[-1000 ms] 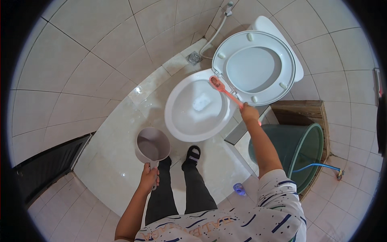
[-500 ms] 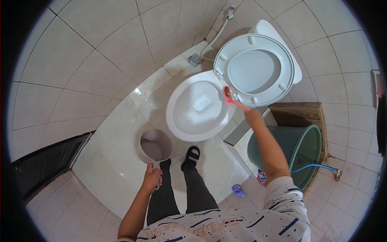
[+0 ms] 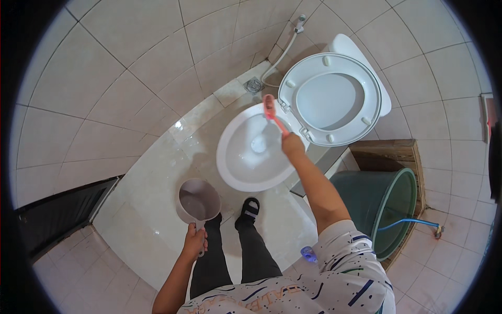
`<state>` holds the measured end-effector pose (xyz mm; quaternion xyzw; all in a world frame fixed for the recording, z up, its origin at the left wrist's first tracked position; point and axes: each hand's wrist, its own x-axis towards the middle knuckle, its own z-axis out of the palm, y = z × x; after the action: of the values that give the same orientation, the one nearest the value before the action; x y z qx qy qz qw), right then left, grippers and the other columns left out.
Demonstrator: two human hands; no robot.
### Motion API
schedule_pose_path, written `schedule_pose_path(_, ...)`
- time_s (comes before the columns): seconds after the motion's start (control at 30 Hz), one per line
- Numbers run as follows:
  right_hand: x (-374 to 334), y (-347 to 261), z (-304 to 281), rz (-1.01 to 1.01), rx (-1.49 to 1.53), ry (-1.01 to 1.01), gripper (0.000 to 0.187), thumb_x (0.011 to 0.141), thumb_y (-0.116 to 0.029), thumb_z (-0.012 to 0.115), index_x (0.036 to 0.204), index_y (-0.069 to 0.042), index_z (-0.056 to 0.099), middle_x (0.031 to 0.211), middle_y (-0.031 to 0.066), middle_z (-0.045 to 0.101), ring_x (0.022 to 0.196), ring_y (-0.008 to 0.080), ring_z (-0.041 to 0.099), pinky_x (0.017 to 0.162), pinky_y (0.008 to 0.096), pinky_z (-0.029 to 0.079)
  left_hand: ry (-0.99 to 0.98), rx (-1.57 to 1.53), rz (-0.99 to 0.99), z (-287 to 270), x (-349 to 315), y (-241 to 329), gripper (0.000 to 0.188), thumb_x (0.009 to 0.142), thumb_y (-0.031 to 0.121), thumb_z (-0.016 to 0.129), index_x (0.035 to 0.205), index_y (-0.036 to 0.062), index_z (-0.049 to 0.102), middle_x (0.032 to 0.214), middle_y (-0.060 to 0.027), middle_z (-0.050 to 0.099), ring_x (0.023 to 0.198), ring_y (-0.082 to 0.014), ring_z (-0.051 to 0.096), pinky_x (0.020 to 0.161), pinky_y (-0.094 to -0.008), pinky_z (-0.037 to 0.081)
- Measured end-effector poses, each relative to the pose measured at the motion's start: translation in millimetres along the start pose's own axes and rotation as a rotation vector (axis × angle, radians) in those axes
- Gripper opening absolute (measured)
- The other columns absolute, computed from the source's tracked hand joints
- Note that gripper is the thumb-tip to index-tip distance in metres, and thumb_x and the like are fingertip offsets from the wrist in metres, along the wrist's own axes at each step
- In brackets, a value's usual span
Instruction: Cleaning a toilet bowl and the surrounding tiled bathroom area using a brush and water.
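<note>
My right hand [image 3: 294, 145] is closed round the handle of a pink toilet brush [image 3: 278, 123]. The brush's head, slightly smeared by motion, is over the far rim of the white toilet bowl [image 3: 225, 166], near the seat hinge; I cannot tell whether it touches the rim. A patch of water shows at the bottom of the bowl. At the lower left my left hand [image 3: 195, 240] grips the handle of a grey-brown water dipper [image 3: 198, 200]. The dipper is held above the floor, its round mouth facing up; no water can be made out inside.
The toilet seat and lid [image 3: 329, 137] are raised against the tank. A green tub [image 3: 361, 191] with a blue hose [image 3: 405, 221] stands on the right. A purple bottle [image 3: 308, 254] lies by my right sleeve. A sprayer [image 3: 299, 23] hangs on the wall above a floor drain [image 3: 254, 85].
My right hand has moved left with the brush, whose head has gone from the hinge side along the rim, leftward and farther away. The dipper has shifted slightly left and nearer to me.
</note>
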<state>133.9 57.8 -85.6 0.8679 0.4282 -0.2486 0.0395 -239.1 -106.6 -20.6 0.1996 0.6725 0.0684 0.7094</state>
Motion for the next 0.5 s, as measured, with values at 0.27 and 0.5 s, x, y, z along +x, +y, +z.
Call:
schedule_pose_path(0.27,0.4,-8.0,-12.2,0.005,-0.039,-0.031,0.042,0.079,-0.04,0.039,0.085,-0.003,0.058,0.086,0.0175,0.058,0.082,0.0323,0.056,0.072,0.0399,0.044,-0.042,-0.066,0.033,-6.2,-0.9,5.6,0.022,0.082,0.012,0.038,0.1,0.0049,0.027,0.067,-0.0054,0.042,0.041,-0.011,0.041,0.033,-0.0253,0.035)
schedule_pose_path(0.5,5.0,-18.0,-12.0,0.007,-0.182,-0.06,0.042,0.08,-0.039,0.039,0.091,-0.003,0.057,0.092,0.0172,0.057,0.089,0.0314,0.054,0.076,0.039,0.042,-0.041,-0.065,0.031,-5.4,4.6,7.9,0.021,0.082,0.012,0.038,0.099,0.0052,0.028,0.067,-0.0053,0.042,0.041,-0.0106,0.041,0.033,-0.0248,0.035)
